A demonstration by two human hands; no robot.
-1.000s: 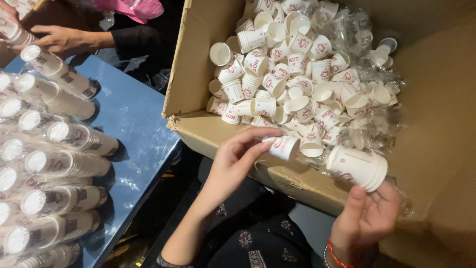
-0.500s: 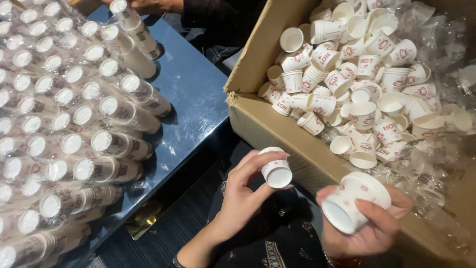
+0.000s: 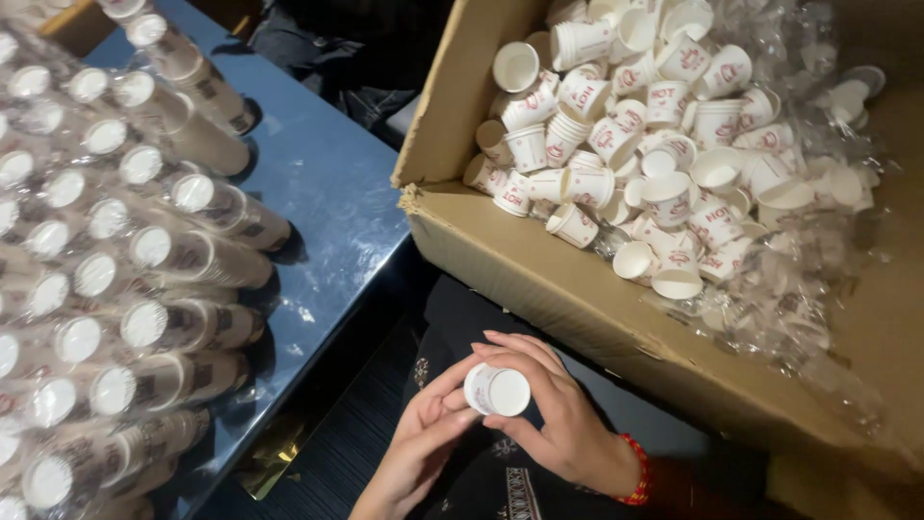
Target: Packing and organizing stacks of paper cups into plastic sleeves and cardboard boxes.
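Note:
Over my lap, both hands close around a short stack of small white paper cups (image 3: 497,390) with red print. My left hand (image 3: 423,438) cups it from the left and below. My right hand (image 3: 553,404), with a red band at the wrist, wraps over it from the right. The cups' white base faces the camera. Just above my hands stands a big cardboard box (image 3: 577,289) with its flap open, holding several loose white cups (image 3: 626,135) and crumpled clear plastic wrap (image 3: 799,289).
A blue table (image 3: 327,193) on the left carries several plastic-wrapped sleeves of stacked cups (image 3: 192,255) lying in rows. A person in dark clothing (image 3: 337,58) sits at the table's far end. My dark patterned clothing (image 3: 500,481) lies under my hands.
My hands have come together: the cup from my left hand and the stack from my right are now joined between both hands. The view has shifted down and right.

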